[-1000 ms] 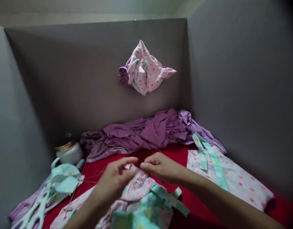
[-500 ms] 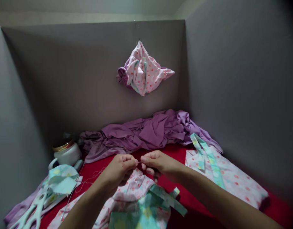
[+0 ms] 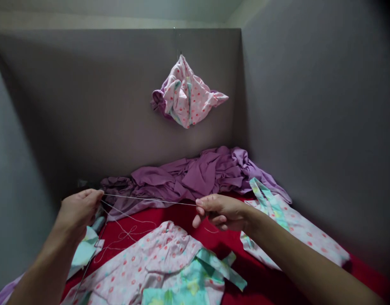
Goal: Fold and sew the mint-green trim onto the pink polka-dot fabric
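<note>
A white thread (image 3: 150, 199) is pulled taut between my two hands, above the red cloth. My left hand (image 3: 82, 207) is closed, pinching the thread at its left end. At the other end my right hand (image 3: 218, 209) pinches it between thumb and forefinger, the other fingers curled loosely. Whether a needle is in either pinch I cannot tell. A short thread tail shows below my right hand, and slack loops trail down from my left. Below lies a pink dotted fabric piece (image 3: 128, 267) with mint-green floral parts (image 3: 185, 288).
Crumpled purple fabric (image 3: 195, 176) lies along the back panel. Folded pink dotted cloth (image 3: 309, 241) with mint strips rests at right on the red cloth (image 3: 258, 279). A small dotted fabric item (image 3: 195, 97) hangs on the grey panel. Mint scraps (image 3: 87, 250) lie beside my left arm.
My hands have moved from nearly touching to far apart, the left one going left, drawing the thread out between them. My left hand and arm now cover the white jar and scissors.
</note>
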{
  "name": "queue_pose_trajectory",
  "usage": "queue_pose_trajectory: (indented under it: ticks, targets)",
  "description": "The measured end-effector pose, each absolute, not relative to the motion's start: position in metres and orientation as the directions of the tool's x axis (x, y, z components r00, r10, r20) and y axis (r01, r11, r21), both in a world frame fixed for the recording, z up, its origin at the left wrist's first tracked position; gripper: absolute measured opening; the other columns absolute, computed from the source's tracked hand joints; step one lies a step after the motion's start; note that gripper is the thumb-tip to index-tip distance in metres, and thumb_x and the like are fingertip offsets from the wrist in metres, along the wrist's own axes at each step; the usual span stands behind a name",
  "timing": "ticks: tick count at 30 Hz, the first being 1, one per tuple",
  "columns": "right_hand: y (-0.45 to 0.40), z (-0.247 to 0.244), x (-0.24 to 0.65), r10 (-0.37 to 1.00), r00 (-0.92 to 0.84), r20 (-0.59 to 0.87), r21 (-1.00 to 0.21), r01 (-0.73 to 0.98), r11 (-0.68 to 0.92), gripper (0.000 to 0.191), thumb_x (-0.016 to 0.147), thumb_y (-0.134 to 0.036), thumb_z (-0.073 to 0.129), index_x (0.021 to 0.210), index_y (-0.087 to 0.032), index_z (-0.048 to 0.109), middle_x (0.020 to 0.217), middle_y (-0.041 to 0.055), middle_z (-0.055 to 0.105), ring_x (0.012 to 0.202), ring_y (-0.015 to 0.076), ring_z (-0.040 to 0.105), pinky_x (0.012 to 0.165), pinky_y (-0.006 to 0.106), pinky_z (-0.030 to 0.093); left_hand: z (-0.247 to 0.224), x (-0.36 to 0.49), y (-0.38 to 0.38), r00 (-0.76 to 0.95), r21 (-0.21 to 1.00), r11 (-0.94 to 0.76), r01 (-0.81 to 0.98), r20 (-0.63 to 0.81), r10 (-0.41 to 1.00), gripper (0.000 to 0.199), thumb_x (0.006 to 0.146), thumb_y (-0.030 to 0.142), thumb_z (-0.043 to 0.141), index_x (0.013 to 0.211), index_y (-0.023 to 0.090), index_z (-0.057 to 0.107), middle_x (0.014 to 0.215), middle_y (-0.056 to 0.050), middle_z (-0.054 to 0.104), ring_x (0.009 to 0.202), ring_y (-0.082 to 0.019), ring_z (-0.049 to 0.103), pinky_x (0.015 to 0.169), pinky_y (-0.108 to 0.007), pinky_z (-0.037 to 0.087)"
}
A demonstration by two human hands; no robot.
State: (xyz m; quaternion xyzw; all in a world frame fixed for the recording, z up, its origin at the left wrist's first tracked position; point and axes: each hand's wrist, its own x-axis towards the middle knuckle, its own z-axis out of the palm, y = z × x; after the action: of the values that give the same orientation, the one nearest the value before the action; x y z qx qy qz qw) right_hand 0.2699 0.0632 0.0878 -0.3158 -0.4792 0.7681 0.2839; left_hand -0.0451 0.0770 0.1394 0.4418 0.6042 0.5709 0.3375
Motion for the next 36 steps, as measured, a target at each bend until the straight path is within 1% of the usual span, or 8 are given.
queue_pose_trajectory:
  ticks: [8,13,16,18,20,24,27,36]
  targets:
    - [0.053,0.095,0.268,0.688,-0.692,-0.217,-0.927,-0.075,-0.368,0.026,0.088,-0.027,0.047,0.067,-0.013,0.053,0.079,0.0119,0.072,0.028,-0.0007,0.021,0.025,0.011,0.023,0.12,-0.072,0.075,-0.352,0.5,0.049,0.865,0.534,0.769,0.018,0.07,0.025,0.059,0.058,0.016,0.051,0.046,0.009,0.029,0.038,-0.001,0.019,0.046,-0.018,0.013]
    - [0.051,0.104,0.274,0.694,-0.691,-0.201,-0.941,-0.062,-0.334,0.026,0.084,-0.031,0.053,0.065,-0.013,0.053,0.075,0.01,0.073,0.026,0.0,0.019,0.023,0.012,0.021,0.119,-0.075,0.088,-0.456,0.516,0.201,0.833,0.435,0.777,0.026,0.062,0.013,0.057,0.043,0.017,0.04,0.041,0.007,0.022,0.039,-0.005,0.015,0.047,-0.026,0.016]
    - [0.048,0.102,0.265,0.728,-0.654,-0.207,-0.957,-0.02,-0.29,0.029,0.084,-0.029,0.051,0.06,-0.013,0.054,0.066,0.0068,0.072,0.024,0.0009,0.022,0.023,0.013,0.022,0.122,-0.042,0.084,-0.356,0.546,0.122,0.829,0.347,0.868,0.007,0.063,0.022,0.058,0.058,0.017,0.059,0.047,0.004,0.04,0.043,-0.01,0.033,0.049,-0.026,0.024]
    - [0.045,0.097,0.256,0.732,-0.647,-0.215,-0.961,0.004,-0.278,0.03,0.085,-0.028,0.049,0.058,-0.014,0.054,0.061,0.0044,0.07,0.023,0.0014,0.024,0.022,0.013,0.022,0.12,-0.005,0.069,-0.19,0.632,0.012,0.775,0.214,0.958,0.026,0.069,0.038,0.055,0.085,0.02,0.066,0.053,0.004,0.047,0.043,-0.01,0.036,0.047,-0.023,0.027]
    - [0.043,0.091,0.248,0.726,-0.65,-0.227,-0.957,0.012,-0.289,0.031,0.085,-0.028,0.048,0.059,-0.014,0.056,0.057,0.0027,0.069,0.022,0.0018,0.026,0.021,0.013,0.023,0.113,0.032,0.051,0.173,0.842,0.043,0.538,-0.16,0.972,0.052,0.068,0.052,0.056,0.107,0.019,0.059,0.051,0.007,0.044,0.038,-0.007,0.025,0.042,-0.021,0.02]
    - [0.043,0.079,0.241,0.733,-0.641,-0.228,-0.956,0.006,-0.292,0.029,0.082,-0.028,0.051,0.057,-0.014,0.057,0.055,0.0024,0.068,0.022,0.0024,0.026,0.021,0.013,0.026,0.097,0.075,0.029,0.574,0.939,0.029,0.344,-0.234,0.785,0.048,0.067,0.061,0.057,0.074,0.013,0.06,0.046,0.008,0.04,0.037,-0.003,0.018,0.039,-0.021,0.011]
    - [0.046,0.075,0.241,0.717,-0.658,-0.228,-0.954,0.004,-0.3,0.032,0.085,-0.031,0.048,0.062,-0.012,0.061,0.056,0.003,0.068,0.022,0.0021,0.026,0.021,0.012,0.027,0.091,0.074,0.032,0.552,0.948,0.043,0.316,-0.221,0.804,0.052,0.062,0.067,0.057,0.055,0.015,0.051,0.039,0.008,0.035,0.035,-0.002,0.015,0.039,-0.022,0.007]
    - [0.049,0.074,0.247,0.576,-0.796,-0.188,-0.892,-0.107,-0.439,0.023,0.079,-0.031,0.059,0.071,-0.01,0.065,0.072,0.0071,0.072,0.025,0.0004,0.028,0.024,0.011,0.034,0.112,0.053,0.039,0.294,0.952,0.196,0.237,-0.263,0.919,0.049,0.058,0.056,0.064,0.053,0.021,0.03,0.04,0.013,0.02,0.037,-0.002,0.008,0.036,-0.019,0.003]
